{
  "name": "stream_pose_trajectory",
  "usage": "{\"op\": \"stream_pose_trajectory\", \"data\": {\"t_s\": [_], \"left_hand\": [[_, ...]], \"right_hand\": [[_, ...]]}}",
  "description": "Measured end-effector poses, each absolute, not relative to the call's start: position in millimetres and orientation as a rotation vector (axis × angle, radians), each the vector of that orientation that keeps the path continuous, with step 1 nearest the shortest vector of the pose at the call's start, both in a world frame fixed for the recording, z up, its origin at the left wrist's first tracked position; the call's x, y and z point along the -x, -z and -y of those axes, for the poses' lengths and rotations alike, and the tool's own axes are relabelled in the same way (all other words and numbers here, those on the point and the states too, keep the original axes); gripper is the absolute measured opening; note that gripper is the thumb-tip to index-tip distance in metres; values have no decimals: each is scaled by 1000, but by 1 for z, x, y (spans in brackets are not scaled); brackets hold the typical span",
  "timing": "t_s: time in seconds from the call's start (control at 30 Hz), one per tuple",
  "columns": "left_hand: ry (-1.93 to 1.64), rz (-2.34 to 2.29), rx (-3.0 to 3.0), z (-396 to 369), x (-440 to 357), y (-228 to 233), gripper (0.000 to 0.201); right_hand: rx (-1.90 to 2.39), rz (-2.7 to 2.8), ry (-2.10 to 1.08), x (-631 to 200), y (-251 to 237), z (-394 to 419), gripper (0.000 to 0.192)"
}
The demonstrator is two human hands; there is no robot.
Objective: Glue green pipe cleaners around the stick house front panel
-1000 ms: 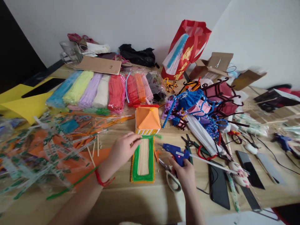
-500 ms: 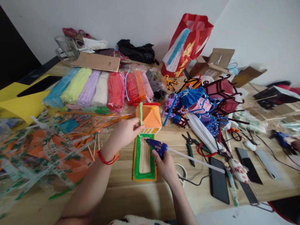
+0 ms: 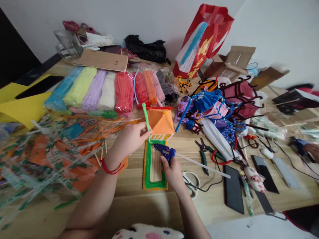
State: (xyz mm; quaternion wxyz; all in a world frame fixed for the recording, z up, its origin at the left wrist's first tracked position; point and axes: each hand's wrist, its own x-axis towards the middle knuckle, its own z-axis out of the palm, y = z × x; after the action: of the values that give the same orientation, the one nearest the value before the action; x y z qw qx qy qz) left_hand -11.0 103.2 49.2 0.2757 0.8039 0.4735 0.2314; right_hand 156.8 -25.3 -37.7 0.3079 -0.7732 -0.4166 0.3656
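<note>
Between the thumb and fingers of my left hand (image 3: 134, 137) is a bright green pipe cleaner (image 3: 146, 116), its upper part standing up and its lower end at the top of a green-bordered panel (image 3: 147, 169). That panel has thin wooden sticks across its middle and an orange edge. My right hand (image 3: 173, 172) is wrapped round a blue glue gun (image 3: 165, 151), a long white glue stick out of its back. The nozzle points left, over the panel's upper end near the green pipe cleaner. Just beyond the panel stands a small model house with an orange roof (image 3: 161, 122).
Packs of coloured pipe cleaners (image 3: 109, 91) lie behind, near a red bag (image 3: 203, 43). Scissors (image 3: 195, 186), pliers (image 3: 203, 156) and a phone (image 3: 233, 189) are on the right. Plastic scraps (image 3: 57, 169) cover the left. Another person's hand (image 3: 312, 151) is at the far right.
The glue gun has shifted slightly left and up, nearer the pipe cleaner's lower end. The green pipe cleaner now leans more to the left. The camera view has shifted a little.
</note>
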Motion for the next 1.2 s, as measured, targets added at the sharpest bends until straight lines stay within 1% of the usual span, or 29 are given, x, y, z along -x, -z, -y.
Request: {"op": "stream_pose_trajectory", "data": {"t_s": [0.2,0.37,0.73,1.2], "left_hand": [[-615,-1315,-2218,-104,12,-53,21],[-562,-1374,-2273,-102,13,-57,19],[-535,-1357,-2320,-103,14,-57,16],[-530,-1362,-2312,-102,15,-57,20]], "right_hand": [[2054,1157,-875,-157,37,28,36],[2071,1124,-920,-158,37,32,39],[2072,1055,-988,-157,37,39,39],[1986,1076,-1008,-163,46,61,41]]}}
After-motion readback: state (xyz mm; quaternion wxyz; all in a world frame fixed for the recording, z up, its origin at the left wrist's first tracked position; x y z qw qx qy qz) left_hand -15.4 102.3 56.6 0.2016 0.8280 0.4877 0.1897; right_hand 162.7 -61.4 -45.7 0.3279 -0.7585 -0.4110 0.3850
